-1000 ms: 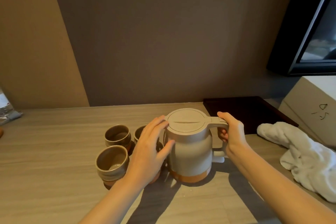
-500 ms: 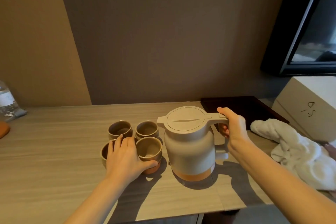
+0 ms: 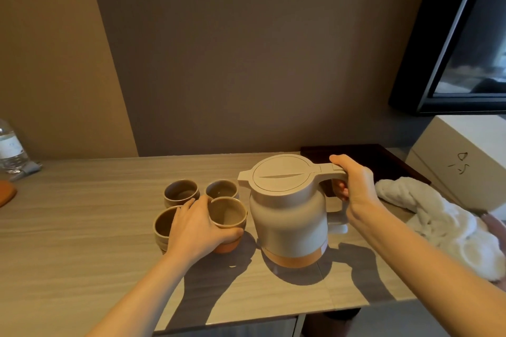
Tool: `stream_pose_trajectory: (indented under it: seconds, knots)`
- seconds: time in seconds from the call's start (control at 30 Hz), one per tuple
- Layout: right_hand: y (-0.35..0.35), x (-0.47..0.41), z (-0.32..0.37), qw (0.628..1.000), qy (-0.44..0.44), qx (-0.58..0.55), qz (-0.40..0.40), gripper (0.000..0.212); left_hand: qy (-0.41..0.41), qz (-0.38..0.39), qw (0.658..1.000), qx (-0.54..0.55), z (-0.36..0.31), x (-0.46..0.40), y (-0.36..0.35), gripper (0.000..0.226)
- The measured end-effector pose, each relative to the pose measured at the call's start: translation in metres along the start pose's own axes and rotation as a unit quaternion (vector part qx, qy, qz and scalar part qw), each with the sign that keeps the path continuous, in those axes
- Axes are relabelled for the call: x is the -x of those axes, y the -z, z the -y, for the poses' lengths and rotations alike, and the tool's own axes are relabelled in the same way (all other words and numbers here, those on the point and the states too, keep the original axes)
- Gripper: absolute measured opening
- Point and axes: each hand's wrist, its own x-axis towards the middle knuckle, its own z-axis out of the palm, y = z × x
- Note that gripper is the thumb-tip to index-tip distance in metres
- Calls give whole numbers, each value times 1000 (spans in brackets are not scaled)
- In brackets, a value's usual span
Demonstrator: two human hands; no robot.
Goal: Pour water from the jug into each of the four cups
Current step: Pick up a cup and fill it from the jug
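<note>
A beige jug point(image 3: 287, 216) with an orange base and a closed lid stands upright on the wooden table point(image 3: 76, 227), spout toward the cups. My right hand point(image 3: 353, 186) is wrapped around its handle. Left of the jug, several small brown cups sit in a tight cluster: two at the back point(image 3: 181, 192) point(image 3: 221, 189), and two in front point(image 3: 161, 224) point(image 3: 228, 213). My left hand point(image 3: 197, 227) grips the front right cup, thumb on its near side, and partly covers the front left cup.
A white towel point(image 3: 438, 224) lies crumpled right of the jug. Behind it are a dark tray point(image 3: 383, 156) and a white box point(image 3: 465, 161). A water bottle point(image 3: 9, 148) stands at the far left. The table's front edge runs just below the jug.
My left hand left the jug's side and moved left onto the cups, closing on the front right one. The right hand stayed on the handle.
</note>
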Motion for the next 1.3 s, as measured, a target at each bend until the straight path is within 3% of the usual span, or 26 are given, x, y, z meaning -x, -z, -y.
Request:
stream_pose_trajectory:
  seconds: [0.17,0.23,0.6,1.3]
  knots:
    - [-5,2,16,1000,10,14,10,26,41,11,973,226,-9,-8,20,85]
    - [-10,3,23,1000,8,18,10,27,38,-1,963,266,-13,-12,30,82]
    - [-28,11,42,999,14,41,30,33,-20,-41,973,226,-22,-13,66,79]
    - [-32,7,43,985,20,157,63,24,-32,-15,985,171,-15,-10,53,85]
